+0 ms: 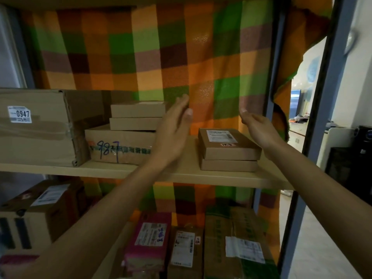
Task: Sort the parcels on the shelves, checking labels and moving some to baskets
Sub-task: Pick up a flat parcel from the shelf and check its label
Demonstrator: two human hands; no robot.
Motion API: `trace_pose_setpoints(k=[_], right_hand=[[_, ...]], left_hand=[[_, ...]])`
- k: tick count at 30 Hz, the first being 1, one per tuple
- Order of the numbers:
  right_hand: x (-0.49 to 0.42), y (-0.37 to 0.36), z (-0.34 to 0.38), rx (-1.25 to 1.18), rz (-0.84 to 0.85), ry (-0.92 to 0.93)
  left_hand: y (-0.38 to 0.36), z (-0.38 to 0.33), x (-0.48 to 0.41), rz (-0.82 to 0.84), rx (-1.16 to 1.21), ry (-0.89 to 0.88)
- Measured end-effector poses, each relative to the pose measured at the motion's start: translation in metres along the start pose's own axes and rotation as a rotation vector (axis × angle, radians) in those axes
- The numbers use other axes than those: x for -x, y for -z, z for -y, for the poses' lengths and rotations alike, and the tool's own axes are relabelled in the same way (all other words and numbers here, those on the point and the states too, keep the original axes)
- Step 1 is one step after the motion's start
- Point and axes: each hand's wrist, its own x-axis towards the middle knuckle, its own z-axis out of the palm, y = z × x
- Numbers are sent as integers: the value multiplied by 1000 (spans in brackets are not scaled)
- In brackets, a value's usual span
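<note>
Where the middle shelf (181, 174) starts at the left, a large carton (30, 137) with a 0947 label fills the corner, right beside a lower box (120, 150) marked in blue pen. Two flat boxes (136, 115) lie stacked on that box. Just to their right the left hand (173, 133) is raised edge-on, fingers straight and together, holding nothing. It overlaps the right ends of those boxes, and whether it touches them cannot be told. Between the hands runs a bare strip of shelf board, open back to the checked cloth (181, 57). Next comes a stack of two flat parcels (227, 152), the top one labelled and slightly askew on the lower, both near the shelf's front edge. The right hand (259, 127) hovers over the stack's back right corner, palm turned inward, fingers loosely bent, gripping nothing. Beyond it a narrow margin of board remains before the grey upright (324, 97). Below the board sit a pink parcel (149, 238), a brown parcel (185, 248) and a green-printed carton (241, 228).
</note>
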Motion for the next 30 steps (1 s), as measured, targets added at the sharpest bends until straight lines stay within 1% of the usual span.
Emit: trace_pose_setpoints(k=[2, 3, 4, 5, 6, 9, 13, 15, 17, 21, 24, 25, 28, 30], right_hand=[[-2, 4, -4, -5, 3, -55], [-3, 6, -6, -13, 3, -101], [-4, 6, -8, -16, 4, -157], [-5, 7, -11, -24, 8, -217], [-4, 8, -14, -43, 25, -273], [-3, 6, -24, -158, 78, -337], [-2, 9, -27, -172, 56, -301], [3, 12, -24, -152, 44, -236], [10, 13, -20, -151, 39, -132], [40, 22, -5, -289, 27, 75], [62, 25, -2, -311, -6, 238], [73, 25, -2, -325, -19, 269], [103, 24, -6, -378, 0, 315], [128, 21, -8, -459, 46, 280]], left_hand=[[-26, -13, 3, 147, 233, 282], [-36, -14, 2, 195, 370, 431], [-45, -11, -2, 215, 499, 554], [-51, -10, -6, 216, 584, 641], [-56, -7, -9, 208, 615, 692], [-61, -7, -14, 203, 617, 718], [-54, -22, -15, 206, 628, 724], [-52, -28, -14, 184, 644, 689], [-50, -35, -9, 141, 671, 633], [-48, -52, 1, 34, 694, 598], [-40, -64, 8, -45, 683, 575], [-35, -68, 12, -44, 706, 600], [-17, -72, 26, 66, 737, 695], [-4, -71, 46, 91, 726, 754]])
